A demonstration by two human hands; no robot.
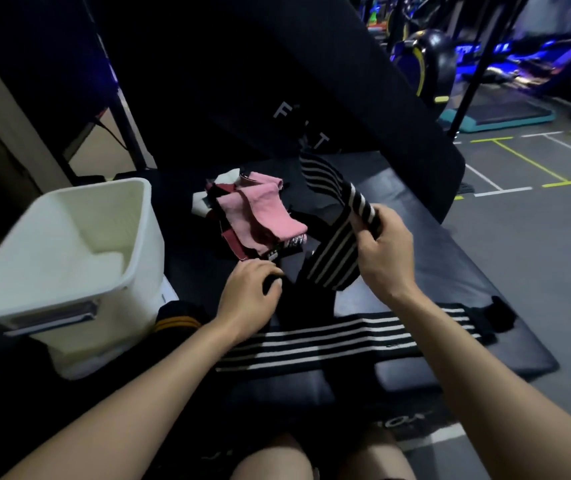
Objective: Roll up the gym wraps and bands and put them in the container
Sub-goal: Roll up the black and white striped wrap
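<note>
A long black wrap with white stripes (336,251) trails over the dark bench. My right hand (382,247) pinches a raised fold of it, and more of the same striped wrap (332,337) lies flat across the bench below my forearms. My left hand (249,296) has its fingers curled round the wrap's black end near the bench middle. A pile of pink wraps (263,213) mixed with black and white pieces lies further back. The white plastic container (69,303) stands at the left, and I see nothing inside it.
The black padded bench (484,271) has an upright backrest (311,81) behind the pile. A black item with orange stripes (176,323) lies beside the container. Grey floor with painted lines and gym machines is at the right. My knees show at the bottom.
</note>
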